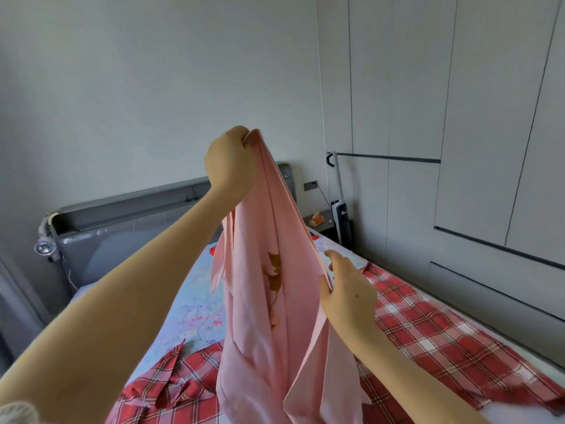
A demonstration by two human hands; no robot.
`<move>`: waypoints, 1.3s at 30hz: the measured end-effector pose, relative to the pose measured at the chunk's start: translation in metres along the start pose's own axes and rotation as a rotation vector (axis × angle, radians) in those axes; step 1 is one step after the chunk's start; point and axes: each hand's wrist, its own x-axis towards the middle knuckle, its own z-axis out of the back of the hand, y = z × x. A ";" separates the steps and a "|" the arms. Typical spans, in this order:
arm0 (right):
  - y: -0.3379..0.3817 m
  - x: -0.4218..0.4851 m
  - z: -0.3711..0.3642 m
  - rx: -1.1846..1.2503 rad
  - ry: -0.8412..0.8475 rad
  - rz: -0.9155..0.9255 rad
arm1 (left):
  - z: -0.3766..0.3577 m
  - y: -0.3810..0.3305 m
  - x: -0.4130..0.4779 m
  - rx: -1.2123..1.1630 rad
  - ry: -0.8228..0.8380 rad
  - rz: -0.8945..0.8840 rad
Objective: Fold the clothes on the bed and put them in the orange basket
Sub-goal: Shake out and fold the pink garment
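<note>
A pink garment point(260, 325) with a brown print hangs in the air above the bed point(189, 304). My left hand point(230, 163) grips its top end, raised high. Lower and to the right, my right hand point(347, 289) pinches the garment's right edge between thumb and fingers. A red plaid shirt point(428, 335) lies spread on the bed beneath and to the right, with part of it at the lower left. The orange basket is out of view.
A grey headboard point(128, 221) stands at the far end of the bed. Grey wardrobe doors point(458, 117) line the right side. A stick vacuum point(341, 209) leans by a small nightstand point(321, 220) holding a tissue pack.
</note>
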 end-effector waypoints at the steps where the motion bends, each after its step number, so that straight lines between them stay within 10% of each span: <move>1: -0.010 0.005 0.003 -0.004 -0.008 0.051 | 0.000 -0.009 0.006 0.014 -0.038 0.005; 14: -0.171 0.103 -0.014 0.219 0.439 -0.174 | 0.003 -0.067 0.030 0.337 -0.325 0.048; 22: -0.163 0.245 0.040 0.638 0.020 -0.186 | 0.026 0.019 -0.057 0.652 -0.028 0.346; 27: -0.180 0.220 0.014 0.500 0.799 0.158 | 0.025 0.066 -0.130 0.282 0.284 0.692; 33: -0.229 0.178 -0.024 0.455 1.567 0.067 | -0.003 0.125 -0.179 0.368 0.753 0.773; 39: -0.263 0.129 -0.117 -0.440 1.543 0.407 | -0.060 0.190 -0.213 0.652 1.101 0.581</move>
